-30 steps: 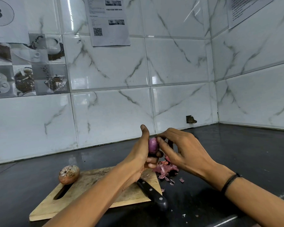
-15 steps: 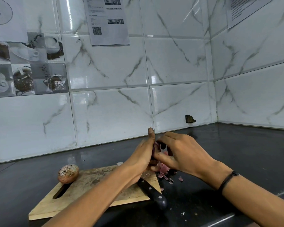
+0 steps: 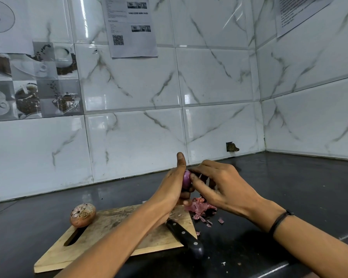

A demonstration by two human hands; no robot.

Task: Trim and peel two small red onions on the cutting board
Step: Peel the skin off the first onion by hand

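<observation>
Red onion (image 3: pixel 186 179) is held just above the cutting board's (image 3: pixel 113 233) far corner, clasped in curled left hand (image 3: pixel 172 190) fingers and pinched by right hand (image 3: pixel 224 187) fingers; slick flesh may be squeezed out and dropped among peelings (image 3: pixel 201 209) on the surface (image 3: pixel 289 187).

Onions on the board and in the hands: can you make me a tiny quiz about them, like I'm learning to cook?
1. True or false: no hand grips the knife.
2. Where is the unpeeled onion? A) on the cutting board, by its slot; B) in the left hand; C) in a bowl.
3. Fill in: the left hand holds the purple onion while the ____ hand, with the black wristband, picks at it.
Key: 1 true; 2 A; 3 right hand.
</observation>
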